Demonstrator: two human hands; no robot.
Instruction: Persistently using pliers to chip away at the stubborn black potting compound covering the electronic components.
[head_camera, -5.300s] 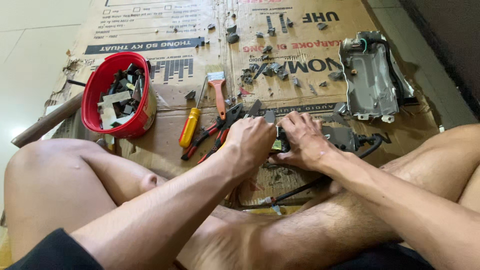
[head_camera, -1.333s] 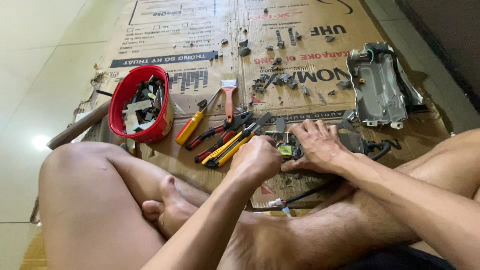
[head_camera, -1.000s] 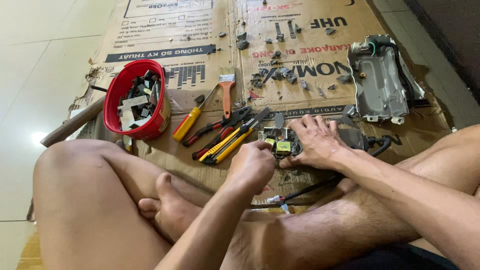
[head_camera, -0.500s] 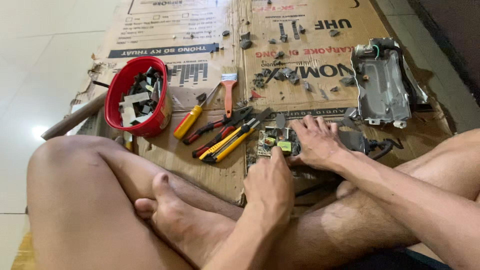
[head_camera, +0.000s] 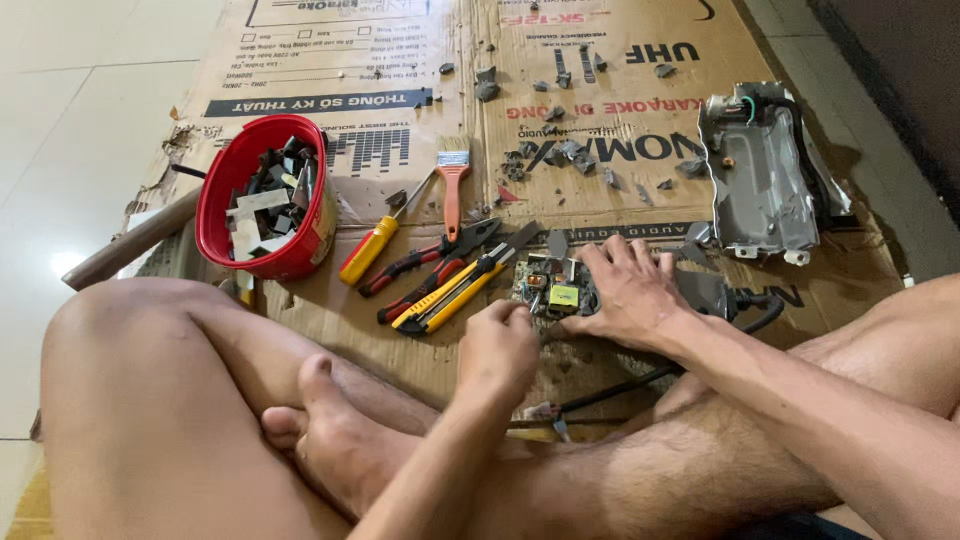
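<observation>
Board (head_camera: 553, 287) lies flat on the cardboard (head_camera: 400, 110) just ahead of the crossed legs, pinned under the right hand (head_camera: 628, 290), whose spread fingers press on its right edge. The left hand (head_camera: 497, 347) sits just short of the board's near-left corner, curled into a loose fist; whether it pinches anything small cannot be told. The step in hand looks like stripping parts off the board — one hand steadies, the other works or fetches. The next move probably calls for a tool: the pliers (head_camera: 432, 262), the cutter (head_camera: 447, 296) and the screwdriver (head_camera: 373, 245) lie side by side just left of the board, handles angled toward the left hand.

Room is tight close in. The legs box the board from the near side, and a black cable (head_camera: 610, 385) runs along them. Farther out the cardboard is open but strewn with small scraps; the red bowl (head_camera: 262, 210) stands well left, the grey casing (head_camera: 765, 175) well right.
</observation>
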